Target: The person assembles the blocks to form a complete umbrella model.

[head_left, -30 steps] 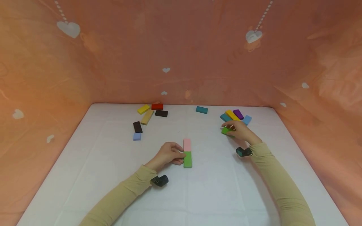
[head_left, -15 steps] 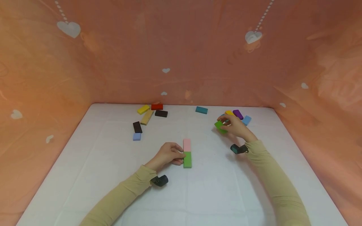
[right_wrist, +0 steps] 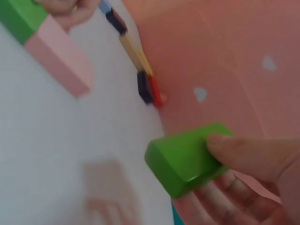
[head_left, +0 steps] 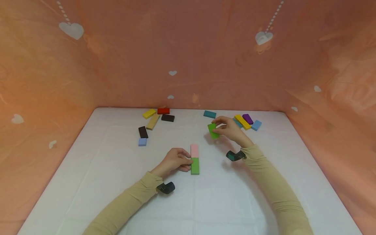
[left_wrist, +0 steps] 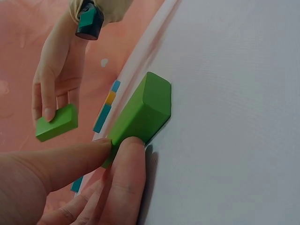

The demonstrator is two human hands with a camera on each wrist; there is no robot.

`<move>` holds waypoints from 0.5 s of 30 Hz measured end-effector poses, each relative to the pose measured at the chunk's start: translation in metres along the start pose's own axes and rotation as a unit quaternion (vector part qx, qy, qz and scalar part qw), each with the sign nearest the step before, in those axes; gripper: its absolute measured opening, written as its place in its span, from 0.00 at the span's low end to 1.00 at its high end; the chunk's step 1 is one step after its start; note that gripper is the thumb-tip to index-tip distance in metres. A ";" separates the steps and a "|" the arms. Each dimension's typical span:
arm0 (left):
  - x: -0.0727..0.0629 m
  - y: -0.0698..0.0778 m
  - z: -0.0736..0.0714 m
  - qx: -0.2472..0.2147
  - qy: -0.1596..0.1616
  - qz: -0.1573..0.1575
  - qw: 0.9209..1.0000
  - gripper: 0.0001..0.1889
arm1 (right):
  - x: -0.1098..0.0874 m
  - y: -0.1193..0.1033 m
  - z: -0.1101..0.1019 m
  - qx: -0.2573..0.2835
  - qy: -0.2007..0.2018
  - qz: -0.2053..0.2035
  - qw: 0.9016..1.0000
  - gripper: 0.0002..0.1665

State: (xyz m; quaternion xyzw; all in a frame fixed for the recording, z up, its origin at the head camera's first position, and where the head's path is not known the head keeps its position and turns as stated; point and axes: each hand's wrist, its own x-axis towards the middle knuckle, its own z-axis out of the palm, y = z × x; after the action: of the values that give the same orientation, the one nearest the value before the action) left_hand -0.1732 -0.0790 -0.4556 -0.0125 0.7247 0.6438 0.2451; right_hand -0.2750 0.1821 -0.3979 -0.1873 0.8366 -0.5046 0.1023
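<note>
In the head view, a light green block (head_left: pixel 195 166) lies flat on the white table, end to end with a pink block (head_left: pixel 194 150). My left hand (head_left: pixel 174 160) touches the left side of that green block with thumb and fingertips; in the left wrist view, the thumb (left_wrist: pixel 79 154) and a finger meet its near part, without wrapping round it. Between thumb and fingers, my right hand (head_left: pixel 230 129) pinches a brighter green block (head_left: pixel 213 131), raised above the table and tilted. Its shadow falls on the cloth in the right wrist view.
Yellow (head_left: pixel 149 113), red (head_left: pixel 163 111), tan (head_left: pixel 153 122), dark brown (head_left: pixel 143 132) and pale blue (head_left: pixel 142 142) blocks lie at back left. A teal block (head_left: pixel 210 114) lies at back centre. Yellow (head_left: pixel 242 121), purple (head_left: pixel 247 118) and light blue (head_left: pixel 256 125) blocks lie at back right.
My right hand has lifted the bright green block from the right group and carried it left toward the middle. The left hand and its two blocks have stayed put.
</note>
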 end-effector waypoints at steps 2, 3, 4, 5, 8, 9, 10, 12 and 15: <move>0.000 0.000 0.000 0.000 0.000 0.001 1.000 0.14 | 0.002 -0.001 0.007 0.012 0.000 0.007 1.000 0.20; 0.000 0.000 0.000 0.000 0.000 0.000 1.000 0.14 | 0.002 -0.001 0.011 0.015 0.000 0.010 1.000 0.20; 0.000 0.000 0.000 0.001 0.000 0.001 1.000 0.15 | 0.003 -0.001 0.014 0.018 0.000 0.012 1.000 0.20; 0.000 0.000 0.000 0.002 0.000 0.001 1.000 0.15 | 0.004 -0.001 0.017 0.021 0.000 0.013 1.000 0.21; 0.001 -0.001 0.000 0.003 -0.001 0.003 1.000 0.15 | 0.005 -0.002 0.027 0.048 0.001 0.017 0.999 0.21; 0.001 -0.001 -0.001 0.003 -0.001 0.002 1.000 0.15 | 0.007 -0.001 0.030 0.057 0.002 0.013 0.998 0.21; 0.001 -0.001 -0.001 0.003 -0.001 0.003 1.000 0.15 | 0.008 0.000 0.033 0.065 0.005 0.012 0.998 0.21; 0.001 -0.001 -0.001 0.003 -0.001 0.003 1.000 0.15 | 0.010 0.003 0.039 0.083 0.010 0.012 0.996 0.21; 0.001 -0.001 -0.001 0.005 0.001 0.001 1.000 0.16 | 0.014 0.012 0.047 0.096 0.022 0.019 0.995 0.21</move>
State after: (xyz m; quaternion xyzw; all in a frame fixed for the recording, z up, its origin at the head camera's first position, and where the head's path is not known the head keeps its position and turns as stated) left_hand -0.1741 -0.0795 -0.4571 -0.0116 0.7286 0.6400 0.2436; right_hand -0.2731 0.1435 -0.4302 -0.1496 0.7898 -0.5845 0.1107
